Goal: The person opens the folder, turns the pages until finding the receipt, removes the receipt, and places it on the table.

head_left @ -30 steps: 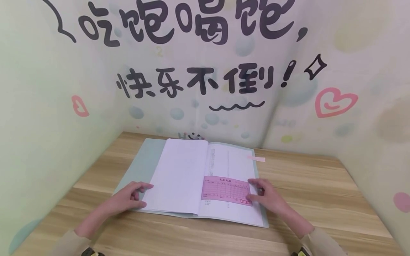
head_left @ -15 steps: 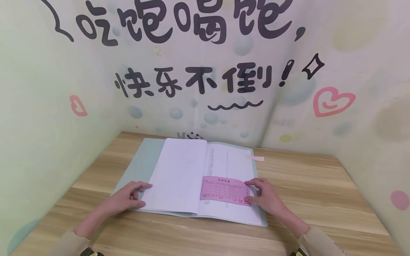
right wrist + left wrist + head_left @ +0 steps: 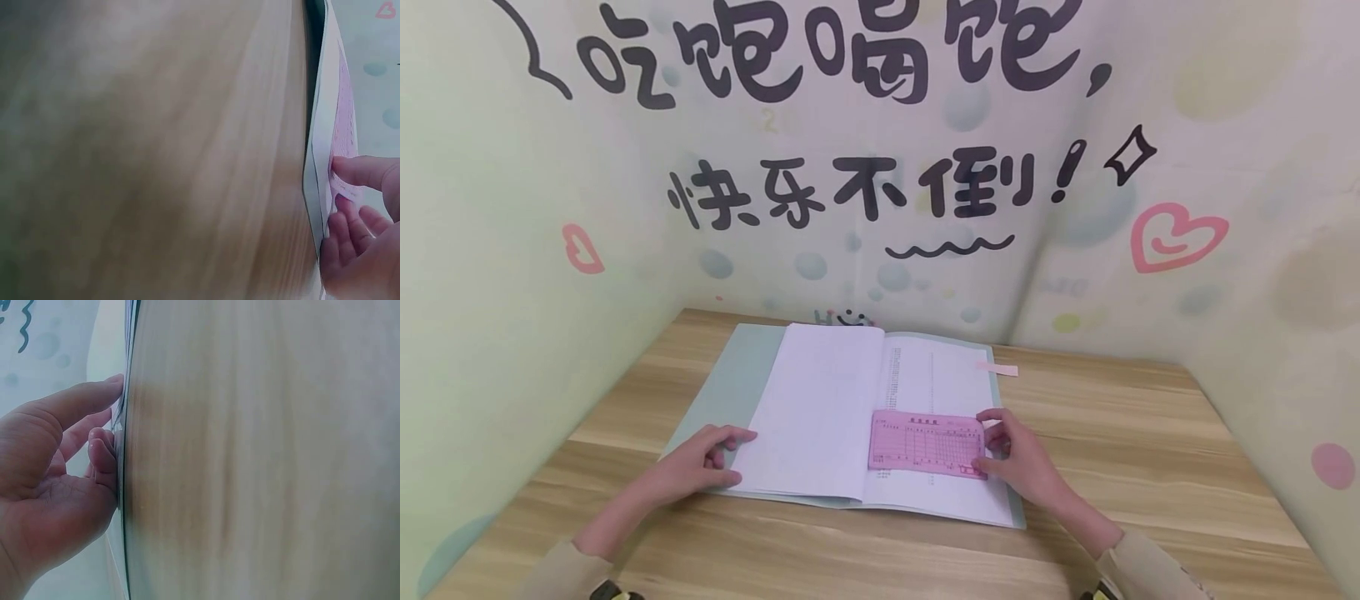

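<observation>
A pale blue-green folder [image 3: 730,375] lies spread out on the wooden table, with a blank white page [image 3: 823,408] on its left side and a printed page [image 3: 958,387] on its right. Across the lower part of the printed page is a pink receipt form [image 3: 921,446] with a ruled grid. My right hand [image 3: 1021,460] holds that form by its right end, index finger at the upper corner and thumb on the lower one. At the blank page's left edge rests my left hand [image 3: 700,465], index finger and thumb touching the paper, other fingers loosely bent.
A small pink tab [image 3: 1000,369] sticks out past the folder's upper right edge. Behind the table [image 3: 1120,442] stands a wall covering [image 3: 865,283] with large black lettering, and side walls close in left and right.
The right end of the pink form bowed and then straightened as my right fingers shifted on it. My left hand stays in place on the page edge.
</observation>
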{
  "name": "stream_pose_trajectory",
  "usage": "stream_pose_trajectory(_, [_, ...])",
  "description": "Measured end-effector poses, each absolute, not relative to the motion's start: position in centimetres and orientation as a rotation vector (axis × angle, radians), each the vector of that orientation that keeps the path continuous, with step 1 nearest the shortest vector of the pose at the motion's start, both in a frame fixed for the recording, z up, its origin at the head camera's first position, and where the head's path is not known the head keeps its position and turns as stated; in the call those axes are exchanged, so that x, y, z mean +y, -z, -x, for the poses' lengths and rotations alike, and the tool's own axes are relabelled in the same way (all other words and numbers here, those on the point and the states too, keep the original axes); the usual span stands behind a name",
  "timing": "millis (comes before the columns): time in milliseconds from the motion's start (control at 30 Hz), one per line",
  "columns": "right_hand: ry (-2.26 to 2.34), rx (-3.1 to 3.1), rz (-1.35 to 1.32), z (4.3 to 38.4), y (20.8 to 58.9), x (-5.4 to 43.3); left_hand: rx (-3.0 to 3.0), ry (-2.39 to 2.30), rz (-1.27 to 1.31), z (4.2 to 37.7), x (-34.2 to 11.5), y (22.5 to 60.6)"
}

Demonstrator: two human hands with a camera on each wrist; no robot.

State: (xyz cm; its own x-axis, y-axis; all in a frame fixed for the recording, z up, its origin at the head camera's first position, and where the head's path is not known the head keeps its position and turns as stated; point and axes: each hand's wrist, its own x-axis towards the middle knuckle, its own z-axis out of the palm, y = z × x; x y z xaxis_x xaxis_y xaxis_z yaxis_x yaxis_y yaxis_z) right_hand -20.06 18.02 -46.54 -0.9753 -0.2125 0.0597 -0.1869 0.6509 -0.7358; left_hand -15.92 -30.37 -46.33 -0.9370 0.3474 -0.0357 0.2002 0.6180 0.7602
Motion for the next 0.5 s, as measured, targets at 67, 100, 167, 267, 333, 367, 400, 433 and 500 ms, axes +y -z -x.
stream_pose_trajectory(67, [1.284, 2.797, 0.35, 20.05, 46.55, 18.11, 2.661, -1.216, -0.456, 15.92, -30.35, 46.35])
stream_pose_trajectory(100, [1.298, 2.786, 0.352, 20.08, 46.56, 18.15, 2.66, -1.216, -0.457, 15.92, -30.34, 46.36])
stream_pose_trajectory(167, [1.325, 2.768, 0.364, 20.09, 46.58, 18.32, 2.658, -1.22, -0.461, 15.89, -30.3, 46.33])
stream_pose_trajectory(267, [1.366, 2.749, 0.368, 20.08, 46.53, 18.59, 2.66, -1.224, -0.465, 15.86, -30.24, 46.28])
stream_pose_trajectory(333, [1.385, 2.742, 0.37, 20.06, 46.49, 18.75, 2.664, -1.22, -0.468, 15.85, -30.22, 46.25])
stream_pose_trajectory(367, [1.386, 2.742, 0.371, 20.04, 46.45, 18.81, 2.666, -1.217, -0.469, 15.85, -30.21, 46.24])
stream_pose_trajectory(400, [1.387, 2.745, 0.375, 20.03, 46.43, 18.86, 2.668, -1.215, -0.468, 15.86, -30.2, 46.24])
stream_pose_trajectory(433, [1.382, 2.75, 0.382, 20.01, 46.4, 18.92, 2.668, -1.215, -0.467, 15.86, -30.2, 46.25])
stream_pose_trajectory(500, [1.371, 2.766, 0.4, 19.97, 46.36, 19.02, 2.668, -1.213, -0.463, 15.88, -30.2, 46.27])
